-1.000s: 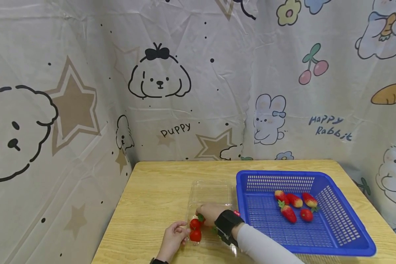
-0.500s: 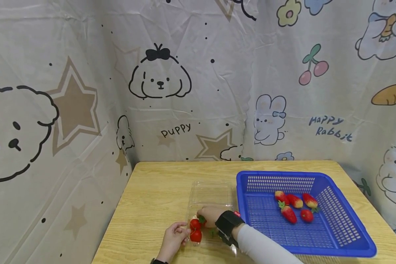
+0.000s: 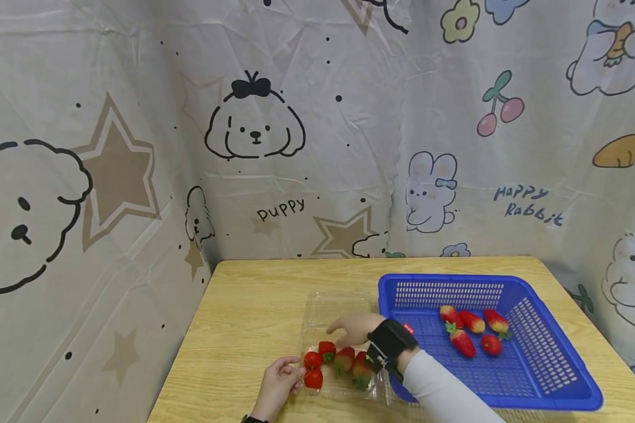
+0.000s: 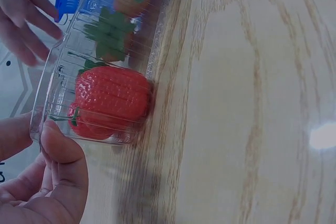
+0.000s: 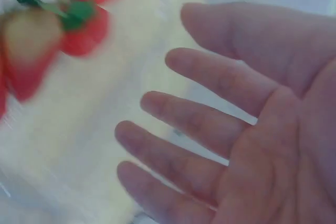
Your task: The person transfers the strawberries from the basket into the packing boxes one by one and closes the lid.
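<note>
Head view: the clear box (image 3: 338,346) sits on the counter (image 3: 254,317), at 9 o'clock of the blue basket (image 3: 540,376). Left hand (image 3: 277,385) pinches its near corner; keep it steady.

Left wrist view: strawberries (image 4: 113,98) lie inside.

Right wrist view: right hand (image 5: 247,140) hangs open-fingered, holding nothing; lift clear of the rim.

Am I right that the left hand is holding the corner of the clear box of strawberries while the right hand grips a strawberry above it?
Not quite. The left hand does hold the corner of the clear box of strawberries, but the right hand grips nothing: the right wrist view shows its fingers spread and empty above the box.
</note>
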{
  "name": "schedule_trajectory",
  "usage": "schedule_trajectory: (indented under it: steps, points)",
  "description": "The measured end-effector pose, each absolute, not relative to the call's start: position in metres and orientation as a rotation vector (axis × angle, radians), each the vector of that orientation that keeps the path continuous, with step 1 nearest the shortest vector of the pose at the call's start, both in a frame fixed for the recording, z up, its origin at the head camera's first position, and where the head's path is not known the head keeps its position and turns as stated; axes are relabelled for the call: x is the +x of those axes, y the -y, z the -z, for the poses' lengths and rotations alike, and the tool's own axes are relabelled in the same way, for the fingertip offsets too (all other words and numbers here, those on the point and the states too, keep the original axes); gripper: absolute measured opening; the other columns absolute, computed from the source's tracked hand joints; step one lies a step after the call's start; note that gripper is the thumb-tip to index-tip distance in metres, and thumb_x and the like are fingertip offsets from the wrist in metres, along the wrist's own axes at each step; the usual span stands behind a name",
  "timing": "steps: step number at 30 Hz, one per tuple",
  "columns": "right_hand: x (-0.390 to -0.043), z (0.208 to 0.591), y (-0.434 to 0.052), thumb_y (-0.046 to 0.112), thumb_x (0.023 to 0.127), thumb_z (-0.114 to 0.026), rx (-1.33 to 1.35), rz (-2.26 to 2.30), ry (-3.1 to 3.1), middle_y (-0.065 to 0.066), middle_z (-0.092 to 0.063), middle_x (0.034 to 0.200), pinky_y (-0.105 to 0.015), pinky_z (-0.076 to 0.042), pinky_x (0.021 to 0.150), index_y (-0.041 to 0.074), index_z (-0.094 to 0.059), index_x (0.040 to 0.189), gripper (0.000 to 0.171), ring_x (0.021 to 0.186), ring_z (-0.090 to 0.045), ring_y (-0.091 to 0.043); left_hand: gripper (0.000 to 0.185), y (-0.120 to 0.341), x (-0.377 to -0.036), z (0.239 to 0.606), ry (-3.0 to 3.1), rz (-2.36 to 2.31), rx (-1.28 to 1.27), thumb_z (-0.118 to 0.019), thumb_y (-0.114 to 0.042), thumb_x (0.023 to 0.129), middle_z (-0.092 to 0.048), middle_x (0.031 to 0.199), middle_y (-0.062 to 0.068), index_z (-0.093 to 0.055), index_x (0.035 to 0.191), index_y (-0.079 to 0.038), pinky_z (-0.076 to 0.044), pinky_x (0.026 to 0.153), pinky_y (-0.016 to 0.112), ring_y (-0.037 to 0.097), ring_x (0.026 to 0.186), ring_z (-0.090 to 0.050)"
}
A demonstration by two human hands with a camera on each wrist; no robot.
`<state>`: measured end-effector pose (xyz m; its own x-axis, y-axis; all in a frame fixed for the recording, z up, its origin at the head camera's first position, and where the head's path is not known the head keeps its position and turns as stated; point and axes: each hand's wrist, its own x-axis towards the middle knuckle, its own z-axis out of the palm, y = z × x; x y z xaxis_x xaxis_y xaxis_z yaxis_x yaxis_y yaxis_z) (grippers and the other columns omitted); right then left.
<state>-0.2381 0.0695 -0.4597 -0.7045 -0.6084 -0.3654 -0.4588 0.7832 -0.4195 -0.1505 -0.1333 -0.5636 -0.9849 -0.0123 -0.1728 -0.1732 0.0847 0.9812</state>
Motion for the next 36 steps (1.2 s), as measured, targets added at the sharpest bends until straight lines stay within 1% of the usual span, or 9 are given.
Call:
schedule_trajectory:
  steps: [1, 3, 7, 9, 14, 19, 23, 31, 36]
  points:
    - [-0.240, 0.451, -0.074, 0.024, 0.087, -0.060, -0.786, 0.428, -2.484, -0.004, -0.055, 0.125, -0.042, -0.039, 0.096, 0.018, -0.059, 0.120, 0.034, 0.118, -0.048, -0.023, 0.036, 0.133, -0.151, 0.564, -2.222, -2.039, -0.192, -0.063, -0.002, 0.083, -0.051, 0.065, -0.002, -0.049, 0.111, 0.016, -0.045, 0.048, 0.020, 0.009, 0.054, -0.051]
    - [-0.243, 0.436, -0.086, 0.023, 0.089, -0.058, -0.797, 0.483, -2.510, -0.005, -0.054, 0.127, -0.043, -0.038, 0.097, 0.017, -0.058, 0.122, 0.034, 0.119, -0.047, -0.025, 0.036, 0.133, -0.151, 0.564, -2.221, -2.035, -0.198, -0.063, -0.002, 0.084, -0.051, 0.065, -0.002, -0.049, 0.112, 0.016, -0.045, 0.048, 0.021, 0.009, 0.053, -0.051]
    - [-0.249, 0.409, -0.113, 0.021, 0.090, -0.057, -0.796, 0.612, -2.591, -0.009, -0.051, 0.130, -0.045, -0.039, 0.096, 0.013, -0.052, 0.129, 0.040, 0.117, -0.049, -0.028, 0.036, 0.134, -0.151, 0.565, -2.219, -2.026, -0.205, -0.063, -0.002, 0.084, -0.051, 0.064, -0.002, -0.049, 0.112, 0.016, -0.045, 0.048, 0.021, 0.010, 0.053, -0.051]
    - [-0.250, 0.398, -0.127, 0.020, 0.091, -0.056, -0.810, 0.658, -2.644, -0.012, -0.051, 0.129, -0.045, -0.043, 0.091, 0.010, -0.048, 0.132, 0.042, 0.112, -0.052, -0.029, 0.037, 0.134, -0.151, 0.565, -2.219, -2.022, -0.205, -0.063, -0.002, 0.084, -0.051, 0.065, -0.002, -0.049, 0.112, 0.017, -0.045, 0.048, 0.022, 0.010, 0.052, -0.051]
    - [-0.254, 0.387, -0.162, 0.018, 0.092, -0.053, -0.828, 0.825, -2.773, -0.017, -0.049, 0.129, -0.047, -0.044, 0.087, 0.005, -0.043, 0.134, 0.045, 0.111, -0.051, -0.033, 0.036, 0.134, -0.151, 0.564, -2.199, -2.034, -0.204, -0.062, 0.000, 0.083, -0.051, 0.065, -0.001, -0.048, 0.112, 0.018, -0.045, 0.048, 0.022, 0.010, 0.053, -0.051]
    - [-0.258, 0.396, -0.196, 0.017, 0.092, -0.055, -0.686, 1.051, -2.942, -0.021, -0.039, 0.136, -0.056, -0.038, 0.092, 0.007, -0.036, 0.138, 0.051, 0.120, -0.040, -0.041, 0.036, 0.134, -0.152, 0.564, -2.191, -2.035, -0.206, -0.062, 0.002, 0.083, -0.052, 0.065, 0.000, -0.048, 0.111, 0.019, -0.046, 0.048, 0.023, 0.011, 0.053, -0.052]
    - [-0.261, 0.412, -0.218, 0.010, 0.088, -0.058, -0.488, 1.071, -3.122, -0.025, -0.033, 0.136, -0.058, -0.033, 0.095, 0.003, -0.035, 0.137, 0.055, 0.123, -0.034, -0.044, 0.037, 0.133, -0.151, 0.565, -2.206, -2.031, -0.209, -0.062, -0.001, 0.084, -0.052, 0.065, -0.002, -0.048, 0.112, 0.018, -0.046, 0.049, 0.022, 0.009, 0.053, -0.052]
    - [-0.262, 0.448, -0.247, 0.010, 0.080, -0.064, -0.011, 1.003, -3.259, -0.033, -0.035, 0.130, -0.064, -0.032, 0.089, -0.001, -0.036, 0.135, 0.062, 0.115, -0.035, -0.052, 0.038, 0.134, -0.151, 0.566, -2.214, -2.017, -0.228, -0.063, -0.004, 0.083, -0.052, 0.067, -0.002, -0.049, 0.113, 0.016, -0.047, 0.050, 0.021, 0.009, 0.053, -0.052]
    - [-0.262, 0.470, -0.262, 0.009, 0.079, -0.064, 0.125, 0.962, -3.164, -0.037, -0.036, 0.127, -0.062, -0.034, 0.089, -0.007, -0.039, 0.130, 0.059, 0.112, -0.036, -0.054, 0.037, 0.135, -0.152, 0.566, -2.216, -2.017, -0.228, -0.063, -0.004, 0.083, -0.052, 0.067, -0.002, -0.050, 0.112, 0.014, -0.046, 0.049, 0.021, 0.008, 0.053, -0.052]
